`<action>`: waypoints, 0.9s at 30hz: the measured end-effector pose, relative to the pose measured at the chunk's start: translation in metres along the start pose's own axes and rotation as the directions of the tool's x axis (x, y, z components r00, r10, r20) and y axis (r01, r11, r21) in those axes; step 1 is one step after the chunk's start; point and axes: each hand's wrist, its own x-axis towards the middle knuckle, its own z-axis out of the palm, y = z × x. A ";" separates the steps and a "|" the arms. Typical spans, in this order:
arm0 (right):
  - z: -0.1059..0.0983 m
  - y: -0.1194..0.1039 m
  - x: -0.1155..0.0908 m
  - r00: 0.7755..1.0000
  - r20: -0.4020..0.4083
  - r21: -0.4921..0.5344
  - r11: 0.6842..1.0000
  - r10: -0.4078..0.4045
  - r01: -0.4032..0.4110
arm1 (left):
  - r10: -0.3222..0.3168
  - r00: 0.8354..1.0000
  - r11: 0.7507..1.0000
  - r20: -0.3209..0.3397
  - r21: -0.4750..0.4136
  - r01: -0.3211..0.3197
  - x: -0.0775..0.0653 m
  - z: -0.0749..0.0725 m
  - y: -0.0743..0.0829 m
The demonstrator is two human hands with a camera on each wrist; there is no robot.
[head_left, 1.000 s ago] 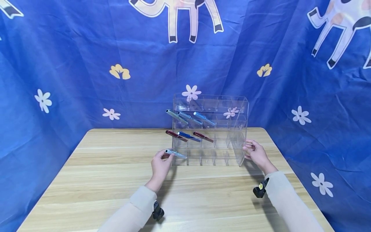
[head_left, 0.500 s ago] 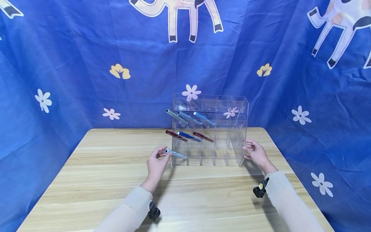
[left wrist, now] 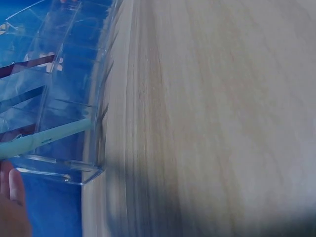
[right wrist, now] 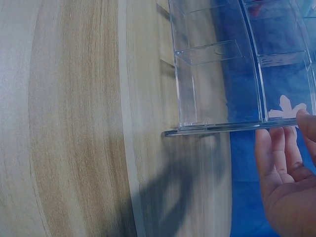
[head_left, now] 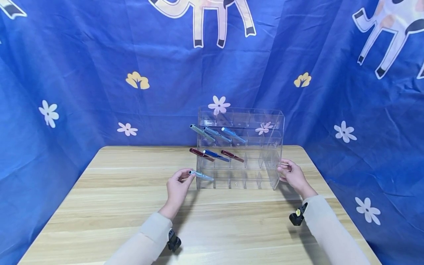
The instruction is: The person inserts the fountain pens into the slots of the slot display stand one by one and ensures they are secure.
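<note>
A clear acrylic pen rack with tiered compartments stands upright on the table. A light-blue pen slants in its bottom left compartment, cap end sticking out past the left side. My left hand pinches that cap end between thumb and fingers; in the left wrist view its fingertips are right beneath the pen. At the opposite side, my right hand grips the rack's side wall, with several fingers along the outer face and the thumb by the edge.
Higher up lean a green pen, a grey-blue pen and a bright-blue pen. Below them are two dark-red pens and a blue pen. The wooden table meets a blue curtain behind.
My left hand has shifted left and slightly back along the light-blue pen to its cap end. The pen, the rack and my right hand have stayed put.
</note>
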 end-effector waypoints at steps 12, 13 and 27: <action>-0.003 0.000 0.000 1.000 -0.005 -0.008 1.000 -0.003 0.003 | 0.040 0.999 0.998 0.018 0.047 -0.041 0.000 0.000 0.000; -0.003 0.001 0.000 1.000 -0.005 -0.008 1.000 -0.005 0.005 | 0.036 0.999 0.998 0.018 0.045 -0.037 0.000 0.000 0.000; -0.010 -0.010 0.000 1.000 0.001 -0.009 1.000 -0.027 0.027 | -0.051 0.994 0.998 0.094 -0.043 0.055 0.008 -0.012 -0.001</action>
